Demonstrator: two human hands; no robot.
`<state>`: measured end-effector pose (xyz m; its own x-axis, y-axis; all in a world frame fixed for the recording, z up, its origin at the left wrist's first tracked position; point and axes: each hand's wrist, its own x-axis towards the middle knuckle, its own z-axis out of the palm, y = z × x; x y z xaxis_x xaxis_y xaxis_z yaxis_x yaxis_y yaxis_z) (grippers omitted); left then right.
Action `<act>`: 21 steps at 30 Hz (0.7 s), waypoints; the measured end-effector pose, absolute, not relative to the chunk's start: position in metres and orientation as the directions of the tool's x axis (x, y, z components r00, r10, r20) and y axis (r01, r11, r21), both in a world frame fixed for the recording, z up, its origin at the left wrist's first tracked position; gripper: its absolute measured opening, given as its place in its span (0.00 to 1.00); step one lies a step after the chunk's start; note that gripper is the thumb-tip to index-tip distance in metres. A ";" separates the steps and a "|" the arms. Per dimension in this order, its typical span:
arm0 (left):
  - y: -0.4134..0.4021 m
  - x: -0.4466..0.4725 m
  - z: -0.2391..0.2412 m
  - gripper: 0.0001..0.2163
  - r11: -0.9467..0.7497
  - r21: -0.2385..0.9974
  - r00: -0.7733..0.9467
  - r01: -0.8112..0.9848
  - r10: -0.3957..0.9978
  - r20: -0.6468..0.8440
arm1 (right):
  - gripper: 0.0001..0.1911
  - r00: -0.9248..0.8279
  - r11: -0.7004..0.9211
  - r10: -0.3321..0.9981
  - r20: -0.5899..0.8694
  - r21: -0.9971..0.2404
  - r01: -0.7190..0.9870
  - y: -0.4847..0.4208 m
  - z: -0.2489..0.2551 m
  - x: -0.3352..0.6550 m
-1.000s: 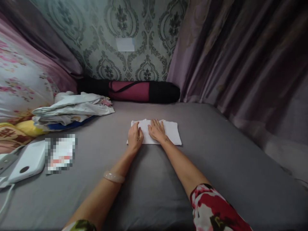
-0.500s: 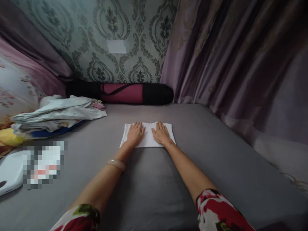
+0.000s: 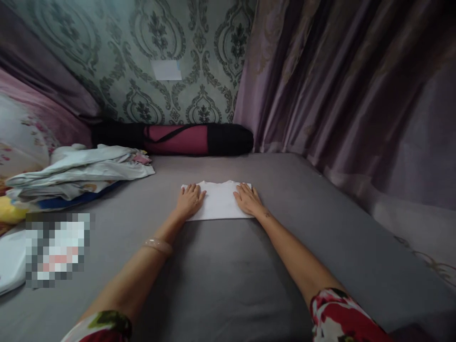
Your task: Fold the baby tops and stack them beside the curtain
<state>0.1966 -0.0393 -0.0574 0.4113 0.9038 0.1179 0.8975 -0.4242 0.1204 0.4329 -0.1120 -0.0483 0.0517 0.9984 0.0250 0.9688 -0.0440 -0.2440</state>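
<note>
A white folded garment [image 3: 220,202] lies flat on the grey bed sheet [image 3: 221,266], its far edge slightly wavy and its near edge straight. My left hand [image 3: 190,200] rests palm down over its left end, fingers stretched out. Over the right end lies my right hand [image 3: 248,199], also flat with fingers extended. Both hands cover the side edges of the cloth in part. A pale bangle [image 3: 157,245] circles my left forearm.
Rumpled pale clothes [image 3: 85,164] are heaped at the left, beside a floral pillow [image 3: 19,137]. White items [image 3: 16,259], partly pixelated, lie nearer. A black and maroon long bag [image 3: 178,138] sits against the wall. Purple curtains [image 3: 302,85] hang along the right.
My hands have slid apart, from the inner part of the white cloth out to its left and right ends. The view has shifted slightly.
</note>
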 end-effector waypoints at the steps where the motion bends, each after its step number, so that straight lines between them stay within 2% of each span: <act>1: -0.035 0.195 -0.056 0.22 -0.423 0.128 0.410 0.897 0.905 0.113 | 0.27 0.051 -0.041 0.998 0.033 -0.239 0.970 -0.108 -0.047 0.436; 3: -0.024 0.190 -0.053 0.19 -0.408 0.134 0.399 0.903 0.913 0.090 | 0.25 0.049 -0.043 0.999 0.021 -0.222 0.974 -0.097 -0.042 0.444; 8: 0.013 0.173 -0.046 0.18 -0.400 0.114 0.408 0.909 0.911 -0.062 | 0.22 0.016 -0.039 0.993 -0.116 -0.200 0.979 -0.069 -0.032 0.469; 14: 0.042 0.170 -0.038 0.15 -0.378 0.150 0.398 0.913 0.907 -0.137 | 0.18 -0.018 -0.019 0.989 -0.150 -0.242 0.970 -0.055 -0.017 0.479; 19: 0.042 0.163 -0.027 0.13 -0.414 0.252 0.460 0.875 0.872 -0.165 | 0.13 -0.091 0.027 0.984 -0.153 -0.375 0.927 -0.059 -0.004 0.487; 21: 0.038 0.154 -0.016 0.14 -0.429 0.388 0.518 0.816 0.840 -0.161 | 0.13 -0.112 0.032 0.982 -0.152 -0.450 0.892 -0.064 0.004 0.493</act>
